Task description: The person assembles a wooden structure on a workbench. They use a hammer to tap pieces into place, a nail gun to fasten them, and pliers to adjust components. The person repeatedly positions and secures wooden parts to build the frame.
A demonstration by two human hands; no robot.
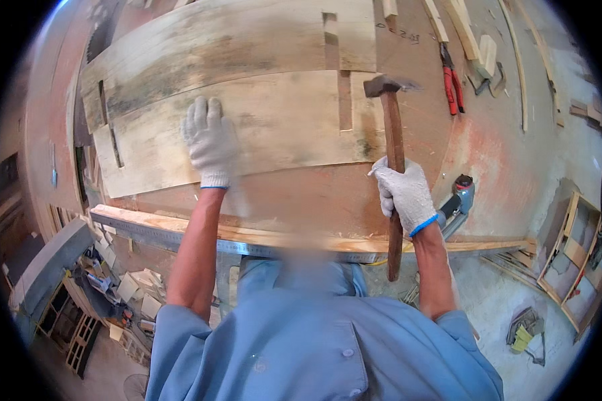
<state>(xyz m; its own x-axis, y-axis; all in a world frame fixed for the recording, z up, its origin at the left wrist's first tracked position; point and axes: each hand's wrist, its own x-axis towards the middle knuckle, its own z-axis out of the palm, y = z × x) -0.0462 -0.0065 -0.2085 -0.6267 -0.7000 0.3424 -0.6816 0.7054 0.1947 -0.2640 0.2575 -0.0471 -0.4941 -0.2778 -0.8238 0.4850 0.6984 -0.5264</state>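
Observation:
My left hand (pixel 211 142), in a pale knit work glove, lies flat with its fingers stretched out on the nearer plywood panel (pixel 281 127). A second plywood panel (pixel 247 43) lies beyond it, its edge against the first; both are stained dark in places and have narrow slots cut near their ends. Gloved as well, my right hand (pixel 408 194) is closed round the wooden handle of a hammer (pixel 393 127). The steel head of the hammer points away from me, near the right end of the nearer panel.
Pliers with red handles (pixel 452 87) lie on the workbench (pixel 495 154) at the far right, near wood strips (pixel 465 30). A pneumatic tool (pixel 460 200) rests beside my right wrist. A long wood strip (pixel 281 237) runs along the near edge. Wood scraps (pixel 144 287) litter the floor at left.

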